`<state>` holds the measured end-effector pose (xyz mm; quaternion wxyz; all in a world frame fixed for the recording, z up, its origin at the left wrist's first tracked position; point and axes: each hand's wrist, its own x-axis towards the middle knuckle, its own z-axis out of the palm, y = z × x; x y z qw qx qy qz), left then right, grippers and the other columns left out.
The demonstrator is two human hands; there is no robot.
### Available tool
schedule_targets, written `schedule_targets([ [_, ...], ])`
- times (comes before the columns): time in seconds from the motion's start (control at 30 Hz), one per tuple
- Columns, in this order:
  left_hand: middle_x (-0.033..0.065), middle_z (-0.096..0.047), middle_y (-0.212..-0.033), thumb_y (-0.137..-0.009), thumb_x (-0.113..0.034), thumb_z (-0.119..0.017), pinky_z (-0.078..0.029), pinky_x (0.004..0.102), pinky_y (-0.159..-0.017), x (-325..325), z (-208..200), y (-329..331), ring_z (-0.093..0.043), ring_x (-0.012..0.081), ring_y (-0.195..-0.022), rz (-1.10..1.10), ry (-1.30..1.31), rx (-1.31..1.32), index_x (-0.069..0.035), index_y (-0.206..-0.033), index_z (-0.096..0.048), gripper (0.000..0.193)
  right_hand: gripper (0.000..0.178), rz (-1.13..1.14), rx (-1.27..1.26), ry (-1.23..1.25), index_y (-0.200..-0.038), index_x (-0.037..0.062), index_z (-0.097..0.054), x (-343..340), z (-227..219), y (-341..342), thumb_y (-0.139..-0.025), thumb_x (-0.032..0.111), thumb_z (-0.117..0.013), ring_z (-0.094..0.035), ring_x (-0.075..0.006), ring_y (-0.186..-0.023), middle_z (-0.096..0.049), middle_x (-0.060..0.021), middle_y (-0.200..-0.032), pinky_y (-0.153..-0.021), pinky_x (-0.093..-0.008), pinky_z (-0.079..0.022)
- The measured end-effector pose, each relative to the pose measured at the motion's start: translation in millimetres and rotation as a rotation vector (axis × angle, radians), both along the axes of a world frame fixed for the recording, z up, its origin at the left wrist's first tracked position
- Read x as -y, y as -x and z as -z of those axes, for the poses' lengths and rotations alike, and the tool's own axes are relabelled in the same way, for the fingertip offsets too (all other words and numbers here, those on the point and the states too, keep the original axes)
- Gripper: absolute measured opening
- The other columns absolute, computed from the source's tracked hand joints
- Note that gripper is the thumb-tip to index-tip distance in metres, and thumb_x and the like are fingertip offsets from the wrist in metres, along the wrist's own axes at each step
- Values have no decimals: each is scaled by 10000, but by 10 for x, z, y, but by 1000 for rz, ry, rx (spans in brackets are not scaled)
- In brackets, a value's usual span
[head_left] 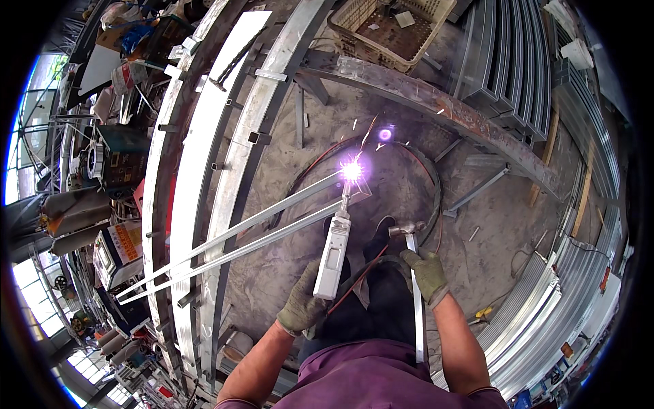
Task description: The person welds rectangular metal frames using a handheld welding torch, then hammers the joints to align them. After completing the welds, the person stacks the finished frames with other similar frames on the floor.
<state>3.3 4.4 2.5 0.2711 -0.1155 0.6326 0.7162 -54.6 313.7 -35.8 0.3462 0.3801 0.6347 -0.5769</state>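
My left hand (304, 305), in a greenish work glove, is closed around the lower end of a pale, boxy welding gun (333, 258). A bright violet-white arc (351, 170) burns at the gun's tip, by the far end of a square steel tube (279, 202). Beside it a second steel tube (283, 236) runs at a slight angle, its end just below the arc. In my gloved right hand (428, 274) is a hammer (407, 229), head up, its long pale metal handle pointing back toward my body. Glare hides the weld spot.
Long steel beams (255, 129) support the tubes on the left. A rusty beam (436, 102) crosses ahead, below a plastic crate (395, 48). A dark cable (436, 180) loops over the floor. Stacked metal profiles (507, 75) stand at right; machines (122, 163) line the left.
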Motion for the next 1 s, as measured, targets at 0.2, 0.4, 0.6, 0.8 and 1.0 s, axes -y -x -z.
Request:
schedule_targets([
  [0.2, 144, -533, -1475, -1003, -654, -661, -419, 414, -1155, 22, 1, 4, -512, 246, -1370, 32, 21, 19, 19, -1608, -378, 948, 250, -2, -1, 12, -965, 63, -702, 6, -19, 10, -1041, 300, -720, -544, -122, -475, -595, 2, -665, -432, -304, -444],
  [0.4, 141, -542, -1458, -997, -671, -660, -440, 405, -1130, -9, -16, 24, -525, 232, -1343, 15, 4, 35, 12, -1601, -389, 951, 257, -7, 7, 3, -956, 62, -702, 4, -19, 22, -1039, 304, -721, -550, -120, -481, -600, 0, -668, -432, -305, -447],
  [0.6, 134, -544, -1463, -994, -662, -672, -436, 402, -1136, -20, -2, 22, -522, 228, -1347, -6, -23, 9, -1, -1616, -378, 954, 253, 10, 17, 13, -974, 57, -704, 6, -30, 23, -1035, 302, -722, -550, -119, -488, -600, -1, -670, -439, -306, -452],
  [0.8, 122, -549, -1443, -993, -655, -682, -445, 386, -1121, -17, -58, 46, -530, 221, -1329, -2, -23, 36, -4, -1621, -373, 957, 252, 15, 14, 17, -968, 58, -705, 8, -52, 39, -1033, 301, -725, -549, -123, -485, -598, -1, -669, -439, -306, -451],
  [1.0, 107, -561, -1416, -980, -658, -700, -458, 375, -1095, -6, -51, 14, -537, 206, -1291, 16, 0, 20, -7, -1614, -378, 964, 232, 36, -18, 19, -976, 62, -714, -5, 2, 16, -1031, 288, -720, -541, -123, -480, -598, -1, -668, -438, -308, -449],
])
